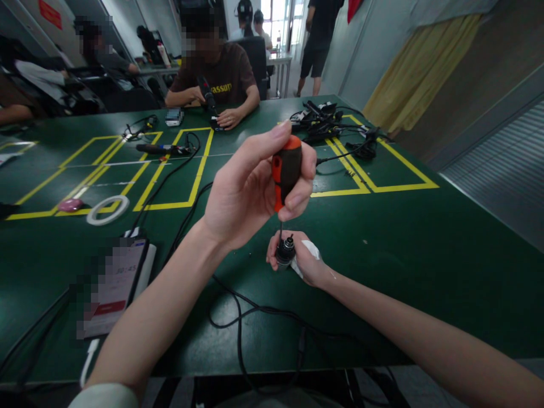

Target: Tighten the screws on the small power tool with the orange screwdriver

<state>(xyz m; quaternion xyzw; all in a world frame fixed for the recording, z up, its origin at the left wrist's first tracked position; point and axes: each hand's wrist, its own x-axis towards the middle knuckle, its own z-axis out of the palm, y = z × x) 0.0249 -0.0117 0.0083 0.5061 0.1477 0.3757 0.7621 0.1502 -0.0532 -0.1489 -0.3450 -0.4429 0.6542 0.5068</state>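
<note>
My left hand [250, 175], raised over the middle of the table, is closed around the orange and black handle of a screwdriver [291, 164]. The thin shaft points straight down, and its tip reaches the rim of a black cylindrical part [285, 252]; whether it sits in a screw I cannot tell. Lower down, my right hand [312, 263] grips that part upright, with a small pin showing on its top. Something white, like a tissue [312, 249], is tucked against the right palm.
A phone [117, 283] on a white block and a tape roll [107, 210] lie left on the green table [425, 255]. A black cable [272, 310] loops in front of me. Tangled cables [318, 119] lie far right. Across, a person [221, 73] handles a black tool.
</note>
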